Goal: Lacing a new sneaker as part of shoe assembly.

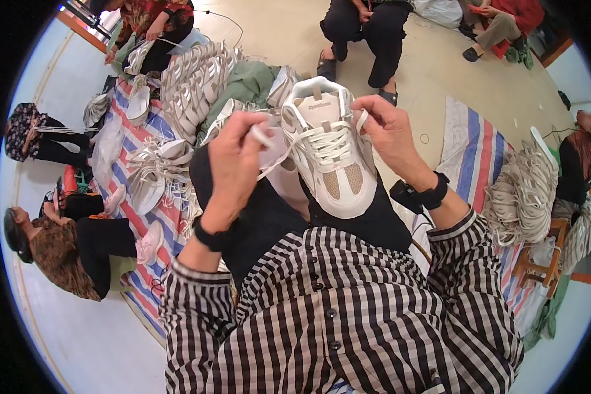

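Observation:
A white and beige sneaker upper [348, 190] rests on my lap, toe toward me, with white shoelaces [328, 143] criss-crossed over its tongue. To the left of it, my left hand [235, 161] is closed with a lace end pinched between thumb and fingers. That lace sags from the hand back to the upper's eyelets. Close by the upper's right collar, my right hand [393, 134] pinches the other lace end. Both hands are raised beside the upper, and dark bands circle both wrists.
Several shoe uppers [194, 82] are piled ahead to the left, beside green cloth [249, 88]. More lie on a striped sheet [171, 230]. Stacked uppers [522, 190] stand at right near a wooden stool [550, 256]. Other people sit around, one straight ahead [368, 33].

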Demonstrator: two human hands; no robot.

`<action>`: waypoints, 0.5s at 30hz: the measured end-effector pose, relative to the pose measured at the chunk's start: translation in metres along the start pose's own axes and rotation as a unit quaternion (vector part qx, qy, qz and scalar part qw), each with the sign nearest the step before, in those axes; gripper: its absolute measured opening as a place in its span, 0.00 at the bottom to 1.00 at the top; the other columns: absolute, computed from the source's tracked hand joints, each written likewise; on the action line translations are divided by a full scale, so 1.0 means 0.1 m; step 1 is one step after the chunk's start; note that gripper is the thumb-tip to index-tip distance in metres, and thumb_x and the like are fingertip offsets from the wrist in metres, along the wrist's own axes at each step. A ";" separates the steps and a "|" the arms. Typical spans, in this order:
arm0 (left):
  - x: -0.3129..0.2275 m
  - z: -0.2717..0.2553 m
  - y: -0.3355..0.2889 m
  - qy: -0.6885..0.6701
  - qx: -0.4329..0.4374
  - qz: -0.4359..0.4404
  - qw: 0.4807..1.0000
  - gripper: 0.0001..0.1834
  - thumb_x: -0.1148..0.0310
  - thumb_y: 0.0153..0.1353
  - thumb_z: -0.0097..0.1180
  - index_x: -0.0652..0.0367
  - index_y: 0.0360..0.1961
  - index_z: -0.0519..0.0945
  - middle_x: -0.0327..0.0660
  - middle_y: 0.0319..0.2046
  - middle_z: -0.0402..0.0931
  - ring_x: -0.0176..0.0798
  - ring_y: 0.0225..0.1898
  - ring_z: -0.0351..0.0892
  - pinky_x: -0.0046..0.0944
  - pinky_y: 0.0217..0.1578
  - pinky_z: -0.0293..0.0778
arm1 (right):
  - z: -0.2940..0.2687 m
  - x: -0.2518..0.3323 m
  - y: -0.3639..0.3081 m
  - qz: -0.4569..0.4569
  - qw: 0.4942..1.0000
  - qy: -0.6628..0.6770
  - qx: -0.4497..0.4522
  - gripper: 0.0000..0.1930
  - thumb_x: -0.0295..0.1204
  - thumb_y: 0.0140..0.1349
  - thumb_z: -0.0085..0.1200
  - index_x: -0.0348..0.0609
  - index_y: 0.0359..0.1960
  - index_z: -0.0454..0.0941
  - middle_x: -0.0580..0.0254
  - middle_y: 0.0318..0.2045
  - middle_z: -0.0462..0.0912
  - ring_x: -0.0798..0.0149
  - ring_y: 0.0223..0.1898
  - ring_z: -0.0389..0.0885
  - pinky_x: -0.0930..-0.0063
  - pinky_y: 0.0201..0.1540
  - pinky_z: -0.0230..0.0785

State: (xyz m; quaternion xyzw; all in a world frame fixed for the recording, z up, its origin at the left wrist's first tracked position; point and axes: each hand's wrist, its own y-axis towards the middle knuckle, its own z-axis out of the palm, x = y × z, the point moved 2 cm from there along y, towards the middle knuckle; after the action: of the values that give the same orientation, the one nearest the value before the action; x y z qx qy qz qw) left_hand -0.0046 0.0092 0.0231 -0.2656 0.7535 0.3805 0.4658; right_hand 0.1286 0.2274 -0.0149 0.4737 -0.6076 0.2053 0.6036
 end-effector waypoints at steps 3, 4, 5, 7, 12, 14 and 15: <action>0.18 0.29 0.09 -0.087 0.023 -0.053 0.995 0.05 0.74 0.67 0.52 0.63 0.39 0.77 0.37 0.28 0.79 0.25 0.28 0.76 0.27 0.30 0.72 | 0.04 0.00 -0.01 -0.046 0.994 -0.097 -0.035 0.08 0.18 0.59 0.49 0.38 0.39 0.76 0.58 0.27 0.80 0.69 0.27 0.76 0.76 0.31 0.69; 0.24 0.35 0.07 -0.087 0.024 -0.057 0.994 0.05 0.74 0.67 0.52 0.63 0.39 0.77 0.37 0.28 0.79 0.25 0.28 0.76 0.27 0.30 0.72 | 0.04 -0.01 -0.02 -0.042 0.994 -0.097 -0.035 0.08 0.18 0.59 0.49 0.38 0.39 0.76 0.58 0.27 0.80 0.69 0.27 0.76 0.76 0.31 0.69; 0.31 0.40 0.04 -0.103 0.030 -0.069 0.992 0.04 0.73 0.67 0.51 0.63 0.39 0.76 0.37 0.27 0.79 0.25 0.28 0.76 0.26 0.29 0.72 | 0.03 0.00 -0.04 -0.075 0.988 -0.132 -0.030 0.08 0.18 0.58 0.50 0.38 0.39 0.76 0.56 0.27 0.80 0.68 0.26 0.76 0.75 0.31 0.69; 0.35 0.44 0.03 -0.117 0.039 -0.082 0.989 0.04 0.73 0.67 0.51 0.63 0.39 0.76 0.36 0.27 0.79 0.25 0.27 0.75 0.26 0.29 0.72 | -0.01 -0.01 -0.06 -0.107 0.980 -0.165 -0.026 0.08 0.18 0.58 0.50 0.38 0.38 0.76 0.54 0.27 0.80 0.67 0.26 0.76 0.74 0.31 0.68; 0.32 0.46 -0.01 -0.092 0.033 -0.092 0.991 0.07 0.70 0.68 0.52 0.62 0.41 0.77 0.36 0.28 0.79 0.25 0.30 0.76 0.27 0.31 0.74 | -0.05 -0.07 -0.07 -0.057 0.990 -0.126 -0.016 0.06 0.20 0.60 0.51 0.38 0.38 0.76 0.58 0.26 0.79 0.68 0.25 0.75 0.75 0.30 0.67; 0.27 0.47 -0.01 -0.077 0.007 -0.072 0.994 0.05 0.72 0.68 0.52 0.63 0.40 0.76 0.35 0.28 0.78 0.25 0.29 0.75 0.27 0.31 0.72 | -0.04 -0.04 -0.06 -0.057 0.990 -0.126 -0.014 0.06 0.21 0.60 0.52 0.39 0.39 0.76 0.59 0.25 0.79 0.69 0.25 0.74 0.75 0.30 0.67; 0.24 0.46 -0.01 -0.064 -0.018 -0.050 0.997 0.04 0.74 0.67 0.52 0.63 0.39 0.76 0.35 0.27 0.77 0.24 0.28 0.74 0.26 0.30 0.71 | -0.04 -0.02 -0.06 -0.059 0.990 -0.129 -0.014 0.06 0.21 0.61 0.52 0.39 0.39 0.77 0.59 0.25 0.79 0.69 0.25 0.73 0.75 0.29 0.67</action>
State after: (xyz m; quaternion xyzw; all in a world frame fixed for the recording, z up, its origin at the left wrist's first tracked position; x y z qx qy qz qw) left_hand 0.0094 0.0452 -0.0115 -0.2868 0.7010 0.3864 0.5264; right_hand 0.1353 0.2284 -0.0181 0.5226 -0.6542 0.0986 0.5378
